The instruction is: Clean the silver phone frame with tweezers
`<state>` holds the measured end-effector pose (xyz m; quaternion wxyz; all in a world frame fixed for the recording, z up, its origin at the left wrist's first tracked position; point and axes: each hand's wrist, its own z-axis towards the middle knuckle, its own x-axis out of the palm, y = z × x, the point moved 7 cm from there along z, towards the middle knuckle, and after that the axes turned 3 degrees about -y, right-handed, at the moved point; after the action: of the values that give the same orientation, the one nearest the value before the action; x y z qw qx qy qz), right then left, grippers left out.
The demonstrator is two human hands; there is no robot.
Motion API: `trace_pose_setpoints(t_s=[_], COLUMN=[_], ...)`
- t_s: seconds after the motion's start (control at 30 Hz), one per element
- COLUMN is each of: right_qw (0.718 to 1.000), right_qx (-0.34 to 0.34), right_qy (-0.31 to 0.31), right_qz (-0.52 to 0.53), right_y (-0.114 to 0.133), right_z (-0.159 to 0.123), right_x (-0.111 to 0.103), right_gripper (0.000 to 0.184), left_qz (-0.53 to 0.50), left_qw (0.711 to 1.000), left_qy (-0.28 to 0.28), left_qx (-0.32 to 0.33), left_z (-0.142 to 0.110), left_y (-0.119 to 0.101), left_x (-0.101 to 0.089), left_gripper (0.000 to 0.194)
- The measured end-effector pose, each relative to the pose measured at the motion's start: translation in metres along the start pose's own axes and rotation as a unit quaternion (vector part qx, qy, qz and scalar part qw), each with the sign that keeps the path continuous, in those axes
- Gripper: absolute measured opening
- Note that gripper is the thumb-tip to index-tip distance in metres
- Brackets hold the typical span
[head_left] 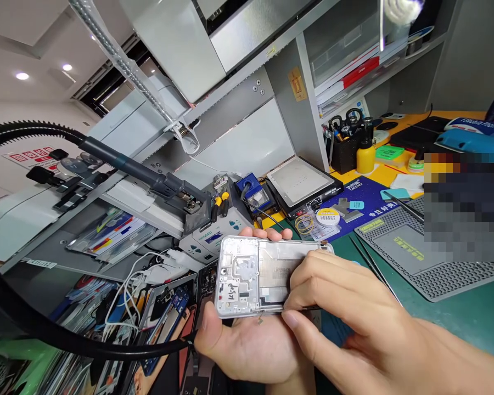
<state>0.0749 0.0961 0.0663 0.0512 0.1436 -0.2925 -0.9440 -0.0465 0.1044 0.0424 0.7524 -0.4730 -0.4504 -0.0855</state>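
My left hand [255, 351] is palm up under a silver phone frame [239, 274]. Its thumb stands off the left end, and its fingertips curl over the far edge. Bare metal shows inside the frame, with cutouts, a camera hole and handwriting at the left end. Over the right half reaches my right hand [346, 307], fingers bent, thumb and forefinger closed at the near long edge. Whatever small part may sit between those fingertips is hidden. A tiny gold-coloured piece [260, 320] shows against the left palm, just below the frame.
Tweezers [374, 266] lie beside a grey perforated mat [411, 249]. Behind the phone stand a flat heating plate [300, 184] and a grey bench unit [214, 238]. A black ring-shaped arm [86, 348] curves across the left, above stacked phone parts [164, 323].
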Motion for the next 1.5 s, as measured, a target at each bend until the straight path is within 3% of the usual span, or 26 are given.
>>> trace_pose_setpoints(t_s=[0.2,0.67,0.8,1.0,1.17,1.33,1.5], right_qw=[1.000,0.998,0.998,0.997,0.998,0.998,0.999], right_qx=[-0.022,-0.058,-0.069,-0.074,-0.066,-0.042,-0.025], right_qy=[-0.012,-0.013,-0.012,-0.014,-0.010,-0.041,-0.034], right_qz=[-0.009,0.007,-0.001,-0.006,0.001,0.005,0.032], right_y=[0.003,0.008,0.008,0.007,0.005,0.005,0.003], right_z=[0.000,-0.001,-0.002,-0.004,-0.003,-0.002,0.000], right_x=[-0.001,-0.003,-0.001,-0.003,-0.001,-0.004,-0.005], right_gripper=[0.010,0.017,0.016,0.017,0.017,0.019,0.015], left_qz=[0.020,0.002,0.014,0.004,-0.003,0.005,0.005], left_qw=[0.999,0.999,1.000,0.999,0.999,0.989,0.995], left_qy=[-0.018,0.044,0.025,-0.048,-0.049,-0.145,-0.099], left_qx=[-0.021,0.003,0.009,-0.004,-0.005,-0.016,-0.027], left_z=[-0.002,-0.005,-0.005,-0.004,-0.001,0.001,0.000], left_y=[0.000,-0.003,-0.002,0.001,0.000,-0.002,0.001], left_x=[0.004,0.009,0.008,0.000,0.000,-0.006,-0.002], left_gripper=[0.082,0.078,0.078,0.077,0.078,0.076,0.076])
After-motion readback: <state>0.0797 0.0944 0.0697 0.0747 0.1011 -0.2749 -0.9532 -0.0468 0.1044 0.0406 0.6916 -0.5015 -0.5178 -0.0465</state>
